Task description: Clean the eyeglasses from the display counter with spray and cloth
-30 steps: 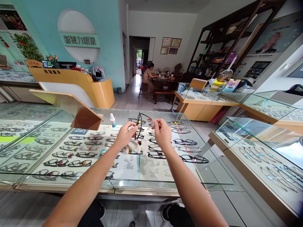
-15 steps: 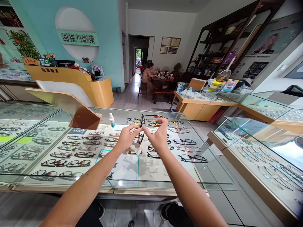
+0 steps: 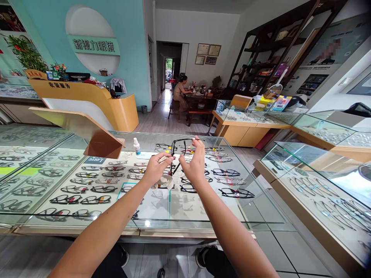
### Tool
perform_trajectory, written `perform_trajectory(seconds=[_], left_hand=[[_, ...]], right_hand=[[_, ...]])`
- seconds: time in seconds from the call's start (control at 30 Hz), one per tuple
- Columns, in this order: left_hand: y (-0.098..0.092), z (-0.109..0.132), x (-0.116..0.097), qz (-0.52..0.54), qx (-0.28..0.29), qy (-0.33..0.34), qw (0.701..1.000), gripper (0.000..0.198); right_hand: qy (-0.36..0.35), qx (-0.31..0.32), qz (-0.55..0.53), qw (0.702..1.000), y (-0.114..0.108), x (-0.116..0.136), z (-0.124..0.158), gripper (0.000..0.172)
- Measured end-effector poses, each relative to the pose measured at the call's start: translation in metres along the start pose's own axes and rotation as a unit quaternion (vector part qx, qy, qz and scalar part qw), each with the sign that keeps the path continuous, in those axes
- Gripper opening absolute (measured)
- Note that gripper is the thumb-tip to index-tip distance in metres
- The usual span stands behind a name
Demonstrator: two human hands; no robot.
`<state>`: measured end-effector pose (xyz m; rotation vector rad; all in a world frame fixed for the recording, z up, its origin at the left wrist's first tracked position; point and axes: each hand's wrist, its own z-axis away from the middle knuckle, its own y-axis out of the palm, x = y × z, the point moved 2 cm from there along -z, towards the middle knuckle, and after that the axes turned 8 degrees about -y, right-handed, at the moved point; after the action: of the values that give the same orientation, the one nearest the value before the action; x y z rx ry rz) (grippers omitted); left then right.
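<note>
Pinching black, thin-rimmed eyeglasses (image 3: 173, 148) on edge w/ bare L hand (image 3: 158, 166) above clear, flat-topped glass display case (image 3: 191, 227); holding R hand (image 3: 193, 164) spread, w/ fingertips by 1 slim, unfolded temple arm (image 3: 185, 139). Could drop eyeglasses via too light a pinch, or strain hinge via over-splaying. Under L hand, held or lying unclear: crumpled off-white cloth (image 3: 163, 181).
</note>
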<state>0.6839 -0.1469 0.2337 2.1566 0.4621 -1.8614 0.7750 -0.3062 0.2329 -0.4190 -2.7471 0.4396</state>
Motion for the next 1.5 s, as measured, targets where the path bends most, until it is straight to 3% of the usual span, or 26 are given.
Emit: perform_trajectory(seconds=[0.37, 0.67, 0.77, 0.9, 1.1, 1.3, 1.5], left_hand=[[-0.006, -0.004, 0.002, 0.073, -0.044, -0.072, 0.994, 0.058], [-0.017, -0.008, -0.006, 0.158, -0.098, -0.024, 0.982, 0.060], [-0.020, -0.008, -0.005, 0.120, -0.087, -0.029, 0.988, 0.057], [-0.021, -0.009, -0.001, 0.065, -0.061, -0.013, 0.996, 0.047], [-0.013, -0.007, -0.001, 0.032, -0.016, 0.063, 0.997, 0.034], [-0.012, -0.003, 0.000, 0.023, 0.008, 0.036, 0.999, 0.038], [-0.020, -0.010, 0.004, 0.041, 0.007, -0.016, 0.999, 0.050]], right_hand=[[0.001, 0.053, 0.036, 0.998, -0.001, 0.000, -0.001, 0.080], [0.061, 0.120, 0.050, 0.990, 0.010, -0.001, 0.009, 0.068], [0.057, 0.120, 0.043, 0.990, 0.005, 0.003, 0.005, 0.053], [-0.012, 0.130, -0.030, 0.991, -0.003, 0.021, -0.001, 0.028], [-0.042, 0.164, -0.112, 0.979, 0.007, 0.033, 0.008, 0.036], [0.004, 0.162, -0.170, 0.972, 0.017, 0.021, 0.016, 0.038], [0.063, 0.140, -0.177, 0.972, 0.009, 0.014, 0.008, 0.039]])
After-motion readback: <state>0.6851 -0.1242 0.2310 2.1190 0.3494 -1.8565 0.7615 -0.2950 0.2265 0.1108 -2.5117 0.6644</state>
